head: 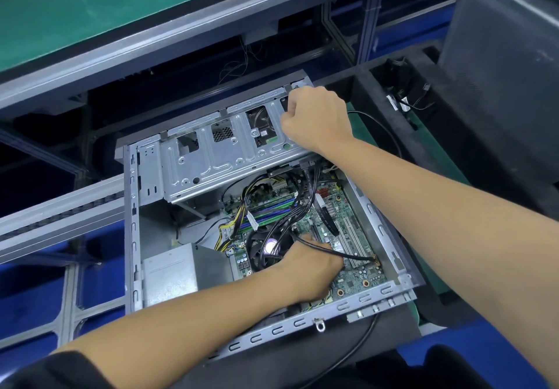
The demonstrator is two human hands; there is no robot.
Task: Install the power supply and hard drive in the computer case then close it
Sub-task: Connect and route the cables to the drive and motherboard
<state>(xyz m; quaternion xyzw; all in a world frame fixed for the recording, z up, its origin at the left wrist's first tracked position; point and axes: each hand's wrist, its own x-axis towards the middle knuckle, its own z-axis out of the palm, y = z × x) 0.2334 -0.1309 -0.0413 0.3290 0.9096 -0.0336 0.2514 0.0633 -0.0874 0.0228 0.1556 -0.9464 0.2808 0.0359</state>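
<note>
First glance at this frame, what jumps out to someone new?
The open computer case lies on its side mid-frame, its green motherboard exposed under a tangle of black cables. Both bare arms reach in: the right hand grips the far right corner of the silver drive cage, while the left hand is down on the board beside the round black cooler fan. The grey power supply sits in the near-left corner.

The computer case (375,293) is bare silver-grey metal, as are its drive cage (211,158) and power supply (169,276). The motherboard (357,270) is green with white slots. Cables (290,204) are black, some yellow. A green mat (90,4) covers the bench; the sleeve (54,372) is black.
</note>
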